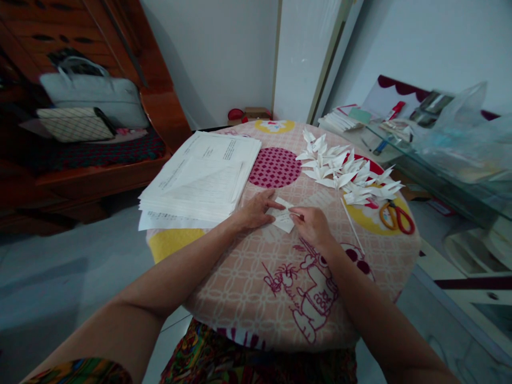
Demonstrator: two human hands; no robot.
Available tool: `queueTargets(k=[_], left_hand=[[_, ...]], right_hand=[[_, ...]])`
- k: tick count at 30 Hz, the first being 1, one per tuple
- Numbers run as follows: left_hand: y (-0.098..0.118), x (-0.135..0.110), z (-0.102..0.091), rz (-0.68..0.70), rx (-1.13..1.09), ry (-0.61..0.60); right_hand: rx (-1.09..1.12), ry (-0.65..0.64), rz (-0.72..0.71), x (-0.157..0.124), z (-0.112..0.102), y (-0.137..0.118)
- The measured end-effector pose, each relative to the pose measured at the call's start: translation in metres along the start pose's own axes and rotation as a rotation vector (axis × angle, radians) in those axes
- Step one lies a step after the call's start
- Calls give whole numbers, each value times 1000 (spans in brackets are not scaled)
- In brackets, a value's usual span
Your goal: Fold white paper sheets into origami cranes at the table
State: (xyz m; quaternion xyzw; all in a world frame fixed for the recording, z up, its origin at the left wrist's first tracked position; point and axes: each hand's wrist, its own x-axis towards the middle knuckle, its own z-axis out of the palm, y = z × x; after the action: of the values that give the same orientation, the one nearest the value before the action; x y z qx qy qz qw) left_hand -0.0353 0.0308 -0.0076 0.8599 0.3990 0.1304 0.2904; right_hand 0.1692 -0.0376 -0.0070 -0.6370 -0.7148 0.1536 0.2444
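Note:
A small white piece of paper point(285, 221) with faint print lies on the cloth-covered table between my hands; it looks folded. My left hand point(258, 209) holds down its left side, thumb and forefinger on the paper. The fingers of my right hand point(312, 225) are curled and pinch its right edge. Right of centre is a heap of folded white paper shapes with pointed ends point(336, 165). Scissors point(397, 217) with orange and red handles lie beside the heap. A thin white stick point(352, 226) rests just past my right hand.
A thick stack of printed sheets point(200, 181) covers the table's left part. The round table has a patterned pink cloth point(240, 288). At right stands a glass-topped shelf point(448, 186) with a clear plastic bag point(460, 138). A wooden bench point(160, 117) at left bears a grey bag point(96, 98).

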Motion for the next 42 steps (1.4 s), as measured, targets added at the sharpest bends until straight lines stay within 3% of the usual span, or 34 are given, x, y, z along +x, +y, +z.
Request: queueTargets(k=[5,13,16,22,33,37,42], left_hand=[[-8,-1,-1,56,7,12],[-18,2,5,41,36,55],[-15,2,4,23,36,56],[-8,1,-1,13,20,57],[-16,3,-3,42,-177,54],[-16,2,-7,59,-213,72],[-11,0,-10,94,-395,104]], right_hand=[[-24,-20,22,-1,3,1],[-100,166,170,8,-1,3],[-23,107,215,17,0,12],[439,47,234,24,-1,35],[492,-197,86,16,-24,21],[674,-276,120,16,-20,21],[805,-270,194,13,-18,17]])
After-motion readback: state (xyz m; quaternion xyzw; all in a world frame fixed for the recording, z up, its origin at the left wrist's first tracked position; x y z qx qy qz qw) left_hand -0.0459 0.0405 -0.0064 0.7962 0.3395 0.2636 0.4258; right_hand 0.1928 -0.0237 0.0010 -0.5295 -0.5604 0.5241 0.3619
